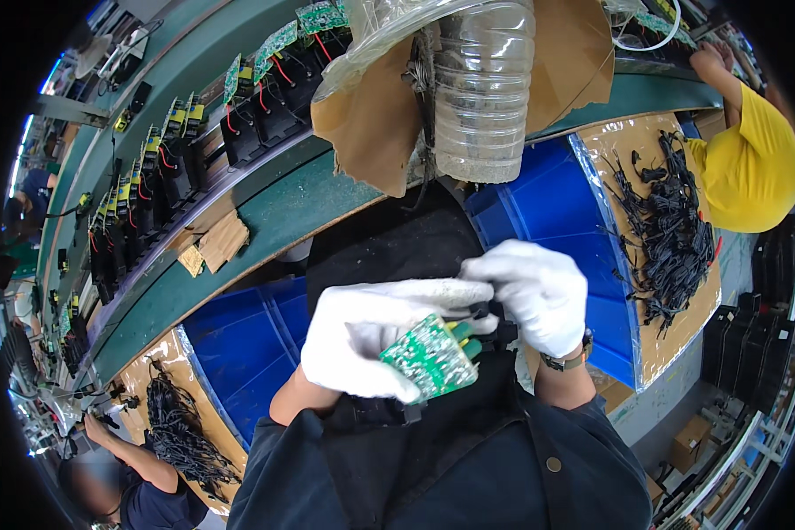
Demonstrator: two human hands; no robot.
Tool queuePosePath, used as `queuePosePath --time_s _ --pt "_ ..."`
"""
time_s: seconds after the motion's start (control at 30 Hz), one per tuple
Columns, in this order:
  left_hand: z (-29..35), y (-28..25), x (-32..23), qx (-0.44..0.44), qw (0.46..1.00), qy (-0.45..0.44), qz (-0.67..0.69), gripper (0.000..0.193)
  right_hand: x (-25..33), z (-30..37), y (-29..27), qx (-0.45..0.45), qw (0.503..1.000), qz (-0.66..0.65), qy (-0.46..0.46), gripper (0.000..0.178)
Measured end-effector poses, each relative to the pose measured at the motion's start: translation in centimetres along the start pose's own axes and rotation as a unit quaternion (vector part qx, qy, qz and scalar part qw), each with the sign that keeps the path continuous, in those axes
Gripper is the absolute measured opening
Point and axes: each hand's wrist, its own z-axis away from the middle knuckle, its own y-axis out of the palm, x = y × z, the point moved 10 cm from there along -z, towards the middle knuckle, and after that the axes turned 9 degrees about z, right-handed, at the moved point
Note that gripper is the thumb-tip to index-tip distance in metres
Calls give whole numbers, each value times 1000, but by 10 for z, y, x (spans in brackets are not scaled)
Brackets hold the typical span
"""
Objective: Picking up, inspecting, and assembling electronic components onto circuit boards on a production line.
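Note:
Both of my hands wear white gloves and meet in front of my chest. My left hand (349, 340) is closed around a green circuit board (428, 358), whose soldered side faces up and tilts. Yellow and green parts (462, 336) stick out at the board's right edge. Close beside its fingertips, my right hand (543, 296) is curled with the fingers pinched together. Some small black part (479, 311) shows between the two hands, but its kind is unclear. Whatever the right fingers grip is hidden by the glove.
A conveyor line (265, 199) carries black casings (256, 132) with circuit boards and red wires. Blue bins (247, 344) flank me; cardboard beside them bears black cable bundles (671, 230). A plastic bottle (481, 97) hangs ahead. People work at the far right and lower left.

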Motion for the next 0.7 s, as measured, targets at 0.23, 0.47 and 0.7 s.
queuePosePath --time_s 0.23,0.47,0.7 --pt "-7 -1 -14 -22 999 -31 -3 65 -5 12 -68 -199 976 -81 -29 24" --pt "-21 -42 6 -152 969 -2 -196 57 -13 12 -55 -185 966 -178 -19 21" --pt "-38 -51 8 -158 937 26 -310 49 -17 -3 -57 -222 973 64 18 18"
